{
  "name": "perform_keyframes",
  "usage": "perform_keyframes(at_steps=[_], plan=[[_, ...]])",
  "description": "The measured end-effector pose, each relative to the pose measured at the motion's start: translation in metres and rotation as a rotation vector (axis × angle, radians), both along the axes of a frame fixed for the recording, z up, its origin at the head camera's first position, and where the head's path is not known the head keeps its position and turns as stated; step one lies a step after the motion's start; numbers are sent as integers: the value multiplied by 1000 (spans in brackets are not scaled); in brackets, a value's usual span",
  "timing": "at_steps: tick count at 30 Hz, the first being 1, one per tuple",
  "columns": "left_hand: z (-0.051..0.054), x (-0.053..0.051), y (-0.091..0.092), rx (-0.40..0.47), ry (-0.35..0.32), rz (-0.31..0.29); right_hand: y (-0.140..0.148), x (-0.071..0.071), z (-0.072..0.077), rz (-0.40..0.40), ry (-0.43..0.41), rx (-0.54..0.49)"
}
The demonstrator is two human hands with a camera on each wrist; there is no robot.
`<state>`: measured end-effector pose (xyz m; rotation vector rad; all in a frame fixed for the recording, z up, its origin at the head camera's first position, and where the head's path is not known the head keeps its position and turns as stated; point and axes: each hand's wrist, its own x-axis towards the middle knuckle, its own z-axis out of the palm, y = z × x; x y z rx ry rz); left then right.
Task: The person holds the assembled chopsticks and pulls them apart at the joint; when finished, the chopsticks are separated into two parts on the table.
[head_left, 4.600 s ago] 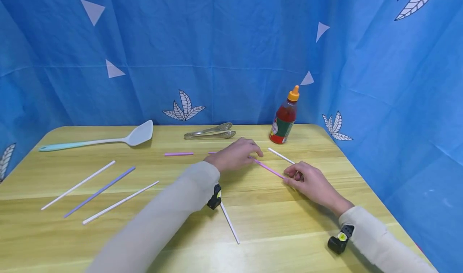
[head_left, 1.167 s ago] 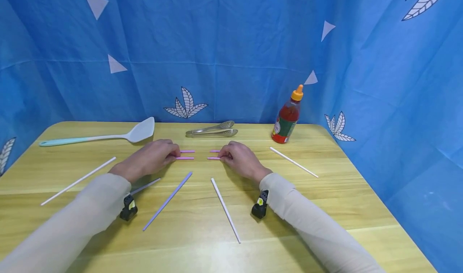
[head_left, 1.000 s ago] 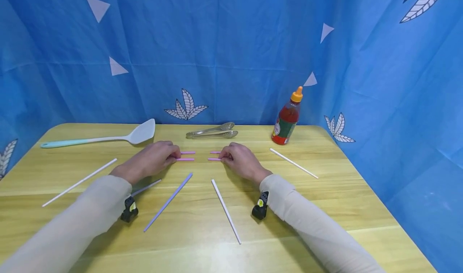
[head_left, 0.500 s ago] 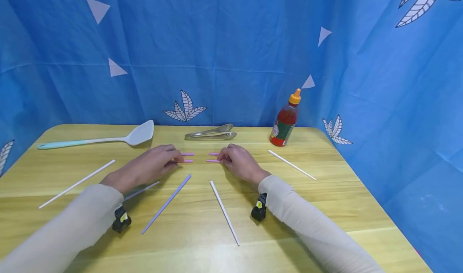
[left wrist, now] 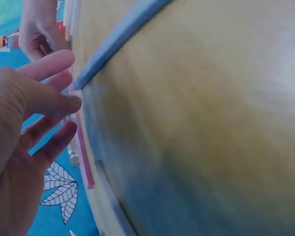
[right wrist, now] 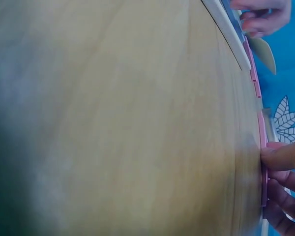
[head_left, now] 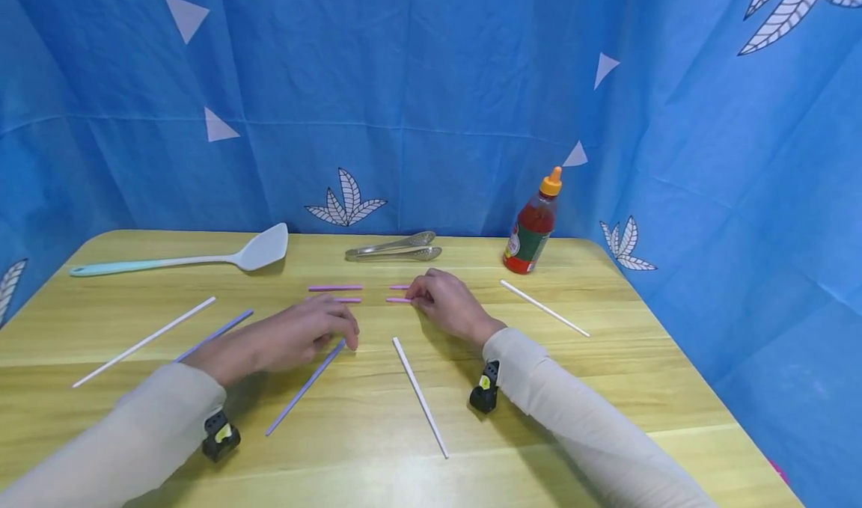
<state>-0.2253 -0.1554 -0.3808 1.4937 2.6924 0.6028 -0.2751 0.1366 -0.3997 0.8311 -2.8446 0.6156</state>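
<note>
Fingers of the left hand (head_left: 306,332) are loosely spread and hold nothing, at the far end of a purple stick (head_left: 303,392); whether they touch it I cannot tell. Those of the right hand (head_left: 444,306) pinch a slim pink stick (head_left: 397,299) between thumb and fingertips, low at the tabletop (head_left: 512,448). Beyond and to the right of the right fingers stands a clear bottle (head_left: 530,231) filled with red sauce, its cone-shaped cap orange-yellow; its green label has a pale round emblem, the writing too small to read. Metal tongs (head_left: 390,249) with perforated tips lie beyond both sets of fingers. Past the left fingers lie two more pink sticks (head_left: 335,288) and, farther left, a white-headed spatula (head_left: 263,248) with a mint handle. A straight white stick (head_left: 419,396) lies between the hands, on the near side.
</note>
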Motion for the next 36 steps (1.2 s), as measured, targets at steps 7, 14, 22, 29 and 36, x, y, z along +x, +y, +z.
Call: perform_keyframes(at_steps=[7, 14, 22, 29, 36], plan=[[-3, 6, -3, -24, -24, -17, 0, 1, 0, -3, -8, -12], [2, 24, -11, -60, -66, -40, 2, 1, 0, 8, -15, -33], [-1, 34, -19, -32, -111, -81, 4, 1, -1, 14, -26, -49], [-2, 37, -27, -15, -163, -73, 9, 3, 2, -22, -40, -77], [9, 39, -28, 73, -141, 17, 8, 17, 19, 30, 2, -164]])
